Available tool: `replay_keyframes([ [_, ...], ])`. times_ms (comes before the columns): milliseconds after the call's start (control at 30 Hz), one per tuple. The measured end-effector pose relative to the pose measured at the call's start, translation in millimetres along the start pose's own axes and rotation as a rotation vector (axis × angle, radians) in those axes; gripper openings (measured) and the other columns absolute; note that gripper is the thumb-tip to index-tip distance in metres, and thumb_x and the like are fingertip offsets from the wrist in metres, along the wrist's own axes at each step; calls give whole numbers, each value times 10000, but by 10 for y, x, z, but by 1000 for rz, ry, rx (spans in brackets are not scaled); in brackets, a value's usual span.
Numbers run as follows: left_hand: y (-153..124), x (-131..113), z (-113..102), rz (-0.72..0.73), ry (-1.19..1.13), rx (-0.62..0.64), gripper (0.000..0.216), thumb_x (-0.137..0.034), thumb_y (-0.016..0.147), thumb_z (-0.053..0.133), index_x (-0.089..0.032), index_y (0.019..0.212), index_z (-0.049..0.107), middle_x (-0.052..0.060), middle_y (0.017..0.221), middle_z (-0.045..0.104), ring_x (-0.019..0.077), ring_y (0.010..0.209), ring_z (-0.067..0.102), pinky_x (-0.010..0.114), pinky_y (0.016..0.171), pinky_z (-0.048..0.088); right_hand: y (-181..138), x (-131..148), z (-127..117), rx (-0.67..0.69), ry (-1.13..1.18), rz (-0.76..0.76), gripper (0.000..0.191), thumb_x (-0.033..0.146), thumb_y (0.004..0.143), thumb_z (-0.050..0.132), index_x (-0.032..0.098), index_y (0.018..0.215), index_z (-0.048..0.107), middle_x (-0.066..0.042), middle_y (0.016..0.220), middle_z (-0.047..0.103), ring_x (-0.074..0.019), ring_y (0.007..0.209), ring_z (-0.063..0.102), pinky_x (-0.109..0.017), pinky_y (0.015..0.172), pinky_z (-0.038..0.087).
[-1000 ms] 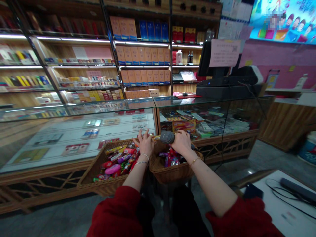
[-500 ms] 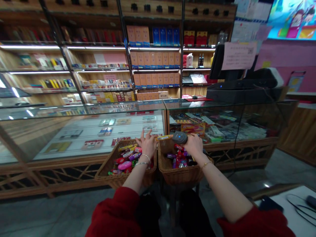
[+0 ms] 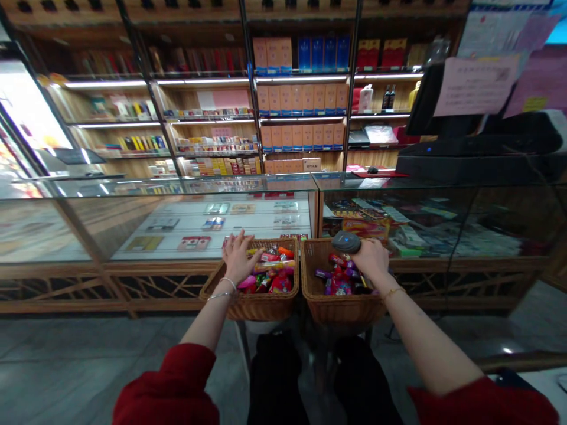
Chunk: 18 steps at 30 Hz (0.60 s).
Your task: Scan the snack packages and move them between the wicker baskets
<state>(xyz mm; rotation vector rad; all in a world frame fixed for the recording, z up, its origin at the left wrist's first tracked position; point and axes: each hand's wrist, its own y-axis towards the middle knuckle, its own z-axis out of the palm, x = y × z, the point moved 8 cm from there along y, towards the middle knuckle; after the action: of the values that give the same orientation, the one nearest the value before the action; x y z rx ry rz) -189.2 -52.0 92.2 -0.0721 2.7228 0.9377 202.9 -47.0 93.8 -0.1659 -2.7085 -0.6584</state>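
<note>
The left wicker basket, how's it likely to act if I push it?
The left wicker basket will probably keep its shape, since its woven walls stand firm. The small, colourful packets inside likely add some weight, and being loosely piled, they may slide about if it tilts.

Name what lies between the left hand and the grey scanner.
Head view: between the left hand and grey scanner lie colourful packets in the left basket, then part of the right basket.
</note>
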Motion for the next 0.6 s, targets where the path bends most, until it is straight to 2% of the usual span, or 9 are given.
replay_keyframes([
  [100, -8, 171, -68, -107, -20, -54, 564, -477, 858, 529, -245, 1372, 518, 96, 1558, 397, 325, 1480, 213, 571, 1169, 224, 21, -59, 13, 3, -3, 30, 369, 438, 776, 641, 144, 971, 749, -170, 1075, 707, -276, 1106, 593, -357, 895, 440],
  [233, 36, 77, -23, -113, -32, -75, 525, -475, 850, 539, -240, 1319, 562, 99, 1542, 421, 335, 1469, 233, 569, 1171, 216, 55, -138, 41, 12, -10, 46, 408, 488, 763, 654, 151, 971, 754, -174, 1040, 711, -281, 1093, 594, -350, 874, 437],
  [433, 124, -368, 231, -48, -50, -28, 533, -462, 847, 547, -248, 1335, 550, 77, 1536, 432, 326, 1475, 220, 540, 1179, 204, 125, -329, 73, 18, -40, 78, 380, 409, 794, 629, 134, 1031, 740, -190, 1064, 702, -278, 1093, 590, -353, 884, 427],
  [600, 187, -924, 489, 58, -72, 50, 578, -460, 841, 558, -248, 1376, 500, 82, 1531, 437, 325, 1476, 217, 545, 1179, 194, 203, -554, 77, 7, -51, 105, 345, 367, 817, 599, 128, 1025, 737, -198, 1085, 693, -277, 1104, 577, -356, 903, 419],
])
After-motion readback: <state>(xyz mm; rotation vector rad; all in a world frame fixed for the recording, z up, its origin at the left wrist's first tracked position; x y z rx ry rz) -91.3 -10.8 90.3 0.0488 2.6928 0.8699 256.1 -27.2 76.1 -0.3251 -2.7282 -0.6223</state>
